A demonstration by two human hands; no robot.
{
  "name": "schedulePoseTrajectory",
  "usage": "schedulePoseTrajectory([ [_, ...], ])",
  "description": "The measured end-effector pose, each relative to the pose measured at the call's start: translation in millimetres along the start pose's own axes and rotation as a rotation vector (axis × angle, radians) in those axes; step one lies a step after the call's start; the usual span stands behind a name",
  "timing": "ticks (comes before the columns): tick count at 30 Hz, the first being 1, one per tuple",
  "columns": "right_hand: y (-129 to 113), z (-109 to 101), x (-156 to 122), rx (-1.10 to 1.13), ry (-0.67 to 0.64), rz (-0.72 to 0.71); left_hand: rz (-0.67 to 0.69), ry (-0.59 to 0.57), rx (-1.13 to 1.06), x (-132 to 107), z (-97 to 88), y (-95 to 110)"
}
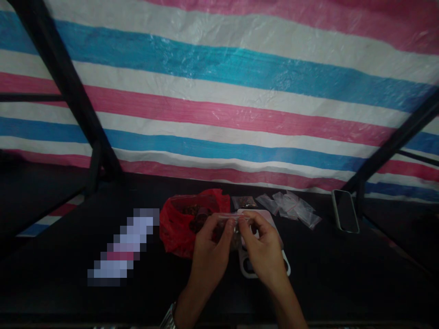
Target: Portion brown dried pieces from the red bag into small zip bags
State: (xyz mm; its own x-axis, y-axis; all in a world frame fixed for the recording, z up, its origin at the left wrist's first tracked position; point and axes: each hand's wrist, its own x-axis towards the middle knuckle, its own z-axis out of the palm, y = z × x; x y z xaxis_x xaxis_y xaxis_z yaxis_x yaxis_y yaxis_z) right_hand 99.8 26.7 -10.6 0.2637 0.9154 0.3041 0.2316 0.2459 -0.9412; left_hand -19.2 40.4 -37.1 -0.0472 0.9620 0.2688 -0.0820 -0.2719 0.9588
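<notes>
Between my two hands is a small clear zip bag (236,241), gripped along its upper edge. My left hand (211,244) pinches one side of it with thumb and fingers. The other side is held the same way by my right hand (263,246), thumbs close together at the strip. Some contents show dimly through the plastic, too dark to name. Below my right hand lies a white digital scale (251,274), partly covered. An open red plastic bag (173,235) with dark brownish bits inside sits just left of my left hand.
Behind the scale lies a small filled clear bag (244,202). Several flat clear bags (291,206) are spread to its right. A phone (345,211) lies farther right. A pixelated patch (125,246) covers something at left on the black table (329,278). Striped sheeting (219,109) hangs behind.
</notes>
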Motion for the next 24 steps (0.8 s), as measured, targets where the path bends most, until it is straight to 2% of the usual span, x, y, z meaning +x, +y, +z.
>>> schedulePoseTrajectory([
  [4, -6, 2, -1, 0.015, 0.031, -0.049, 0.054, 0.025, 0.016, 0, -3.3, 0],
  [10, -5, 5, -3, -0.014, -0.018, -0.114, 0.135, 0.033, 0.056, 0, -7.9, -1],
  [15, -1, 8, -4, -0.055, -0.081, -0.165, 0.184, 0.110, 0.061, 3, -15.4, 1],
  [21, -6, 14, -4, -0.089, -0.029, -0.231, 0.233, 0.028, 0.009, 8, -28.6, 7],
  [24, -10, 17, -3, -0.085, -0.028, -0.257, 0.223, 0.034, -0.023, 8, -33.9, 10],
])
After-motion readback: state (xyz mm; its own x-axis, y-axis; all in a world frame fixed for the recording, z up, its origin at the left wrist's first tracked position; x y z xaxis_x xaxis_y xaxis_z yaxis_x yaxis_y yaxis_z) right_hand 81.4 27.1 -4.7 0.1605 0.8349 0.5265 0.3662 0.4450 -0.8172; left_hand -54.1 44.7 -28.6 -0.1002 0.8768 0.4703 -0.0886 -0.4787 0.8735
